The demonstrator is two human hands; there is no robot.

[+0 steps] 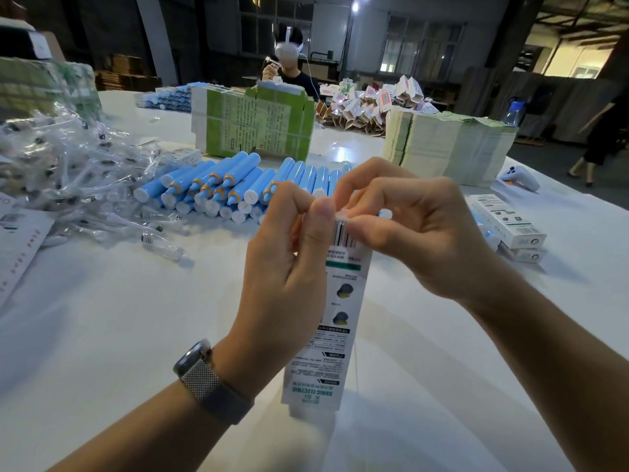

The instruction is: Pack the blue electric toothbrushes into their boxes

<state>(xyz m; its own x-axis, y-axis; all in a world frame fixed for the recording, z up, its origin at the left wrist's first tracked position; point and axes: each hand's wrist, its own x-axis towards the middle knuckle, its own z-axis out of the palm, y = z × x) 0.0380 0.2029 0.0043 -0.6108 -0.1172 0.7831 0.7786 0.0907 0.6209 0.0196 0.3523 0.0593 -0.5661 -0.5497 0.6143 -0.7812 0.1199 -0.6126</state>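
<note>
A tall white toothbrush box (326, 335) stands on end on the white table (119, 335), its printed side toward me. My left hand (286, 267) grips its upper left side, thumb on the barcode end. My right hand (408, 229) pinches the top flap of the same box between thumb and fingers. Whether a toothbrush is inside cannot be seen. Behind my hands lies a pile of blue electric toothbrush handles (218, 189) with white caps and orange rings.
Bagged white brush heads (78, 185) are heaped at the left. Stacks of flat cartons (452, 144) and a green printed stack (255, 127) stand behind. Two closed boxes (507, 219) lie at the right. A person (289, 63) sits across the table.
</note>
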